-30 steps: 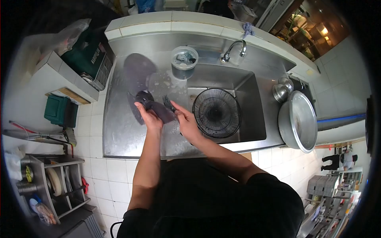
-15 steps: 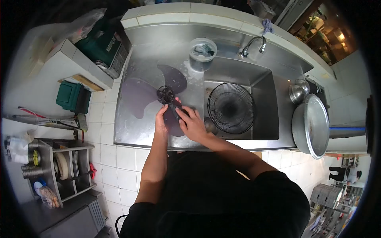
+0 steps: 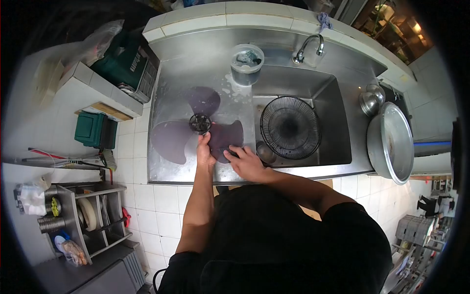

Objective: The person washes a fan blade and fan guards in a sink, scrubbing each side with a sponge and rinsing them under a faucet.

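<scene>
A purple three-bladed fan blade (image 3: 170, 140) with a black hub (image 3: 200, 124) lies over the steel counter on the left. My left hand (image 3: 205, 151) grips it just below the hub, its fingers partly hidden. On the lower right blade, my right hand (image 3: 248, 164) presses a small dark pad (image 3: 234, 153) against the surface, mostly covered by the fingers. Soap suds show on the counter beside a clear plastic tub (image 3: 246, 77) holding liquid and a dark cloth-like piece.
A black wire fan grille (image 3: 291, 128) lies in the sink (image 3: 338, 122), under a curved faucet (image 3: 309, 48). A large metal basin (image 3: 391, 144) and metal bowls (image 3: 371, 102) stand to the right. Green bins (image 3: 93, 128) and a shelf rack (image 3: 95, 215) are at the left.
The fan blade has turned, bringing one blade to the lower right. My right hand has moved outward from near the hub toward that blade's outer end. My left hand still holds near the hub.
</scene>
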`<state>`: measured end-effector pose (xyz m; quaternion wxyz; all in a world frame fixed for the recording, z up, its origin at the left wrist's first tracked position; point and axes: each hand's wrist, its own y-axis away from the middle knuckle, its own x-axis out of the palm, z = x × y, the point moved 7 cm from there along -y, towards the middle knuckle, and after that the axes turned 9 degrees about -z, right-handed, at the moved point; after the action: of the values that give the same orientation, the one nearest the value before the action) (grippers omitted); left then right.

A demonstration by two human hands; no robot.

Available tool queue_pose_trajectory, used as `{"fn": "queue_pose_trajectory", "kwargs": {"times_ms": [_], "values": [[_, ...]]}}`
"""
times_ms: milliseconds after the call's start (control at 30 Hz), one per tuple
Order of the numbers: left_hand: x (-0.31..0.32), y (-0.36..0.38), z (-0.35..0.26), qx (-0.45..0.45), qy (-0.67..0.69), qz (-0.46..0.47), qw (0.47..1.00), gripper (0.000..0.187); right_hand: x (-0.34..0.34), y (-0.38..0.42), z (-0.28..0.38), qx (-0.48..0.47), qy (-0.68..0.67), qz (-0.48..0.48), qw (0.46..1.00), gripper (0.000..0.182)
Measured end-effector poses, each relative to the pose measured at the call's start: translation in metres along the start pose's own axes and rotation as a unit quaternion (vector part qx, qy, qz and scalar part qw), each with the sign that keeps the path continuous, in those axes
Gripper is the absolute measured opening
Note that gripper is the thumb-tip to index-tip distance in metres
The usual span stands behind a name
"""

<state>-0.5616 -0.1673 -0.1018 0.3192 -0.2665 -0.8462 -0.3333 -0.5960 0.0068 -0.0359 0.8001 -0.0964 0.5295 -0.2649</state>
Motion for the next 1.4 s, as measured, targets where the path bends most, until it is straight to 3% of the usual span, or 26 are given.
{"fn": "queue_pose_trajectory", "kwargs": {"times_ms": [33,100,167,233,267,333,433,600,700,767,833,933,1000,1067,1100,1167,1233,1267,1300,1333,1367,1400], "values": [[-0.005,0.001,0.001,-0.004,-0.019,-0.008,1.000,0.036,0.000,-0.001,-0.010,-0.001,-0.001,0.000,1.000,0.051],[-0.010,-0.002,-0.002,-0.002,-0.040,-0.016,0.999,0.037,-0.007,-0.012,-0.063,0.140,0.124,0.011,0.982,0.047],[-0.016,0.001,0.003,-0.013,-0.032,-0.026,0.999,0.036,-0.001,-0.008,-0.061,0.140,0.098,0.030,0.985,0.046],[-0.011,0.007,0.003,-0.003,-0.044,-0.016,0.999,0.036,0.002,-0.011,-0.026,-0.018,0.038,0.012,0.999,0.048],[-0.006,0.007,0.002,0.008,-0.054,-0.008,0.998,0.036,0.003,-0.021,-0.028,-0.022,0.041,0.010,0.999,0.048],[-0.011,0.010,0.007,-0.006,-0.054,-0.014,0.998,0.035,0.007,-0.038,-0.045,0.088,0.048,0.014,0.995,0.047],[-0.023,0.016,0.011,-0.025,-0.043,0.012,0.999,0.035,0.017,-0.061,-0.055,0.081,0.101,0.041,0.991,0.046],[-0.029,0.040,-0.021,0.002,-0.106,-0.015,0.994,0.043,0.023,-0.077,-0.056,0.042,0.053,0.003,0.998,0.048],[-0.030,0.065,-0.060,0.023,-0.120,-0.018,0.992,0.047,0.030,-0.103,-0.091,0.234,0.056,0.082,0.967,0.050],[-0.028,0.075,-0.086,0.042,-0.151,0.007,0.988,0.046,0.020,-0.119,-0.091,0.242,0.059,0.091,0.964,0.053],[-0.020,0.081,-0.106,0.045,-0.135,0.016,0.990,0.045,0.008,-0.130,-0.105,0.261,0.042,0.021,0.964,0.057],[-0.018,0.083,-0.119,0.029,-0.180,0.053,0.982,0.050,-0.011,-0.126,-0.162,0.328,-0.030,-0.040,0.943,0.060],[0.001,0.087,-0.122,0.012,-0.192,0.080,0.978,0.051,-0.024,-0.111,-0.219,0.424,-0.106,-0.074,0.897,0.061],[-0.004,0.067,-0.107,0.013,-0.198,0.121,0.973,0.060,-0.067,-0.113,-0.246,0.448,-0.054,-0.108,0.886,0.061],[0.015,0.065,-0.102,0.015,-0.169,0.118,0.978,0.036,-0.088,-0.106,-0.262,0.471,-0.015,-0.126,0.873,0.062],[0.062,0.072,-0.092,0.015,-0.243,-0.020,0.970,0.035,-0.114,-0.101,-0.314,0.478,0.013,-0.182,0.859,0.063],[0.088,0.071,-0.066,-0.012,-0.288,-0.023,0.957,0.032,-0.155,-0.106,-0.347,0.484,0.049,-0.276,0.829,0.070],[0.099,0.072,-0.052,-0.034,-0.331,-0.031,0.943,0.030,-0.164,-0.114,-0.365,0.483,0.045,-0.276,0.830,0.070],[0.117,0.074,-0.042,0.018,-0.396,-0.033,0.917,0.030,-0.173,-0.121,-0.386,0.488,0.033,-0.292,0.822,0.071],[0.132,0.078,-0.022,-0.008,-0.400,-0.034,0.916,0.032,-0.176,-0.122,-0.406,0.495,0.021,-0.304,0.814,0.071],[0.148,0.080,-0.001,-0.033,-0.401,-0.036,0.915,0.034,-0.177,-0.127,-0.424,0.496,0.015,-0.302,0.814,0.071],[0.160,0.079,0.021,-0.049,-0.412,-0.033,0.909,0.035,-0.167,-0.137,-0.442,0.484,0.026,-0.240,0.841,0.071]]}}
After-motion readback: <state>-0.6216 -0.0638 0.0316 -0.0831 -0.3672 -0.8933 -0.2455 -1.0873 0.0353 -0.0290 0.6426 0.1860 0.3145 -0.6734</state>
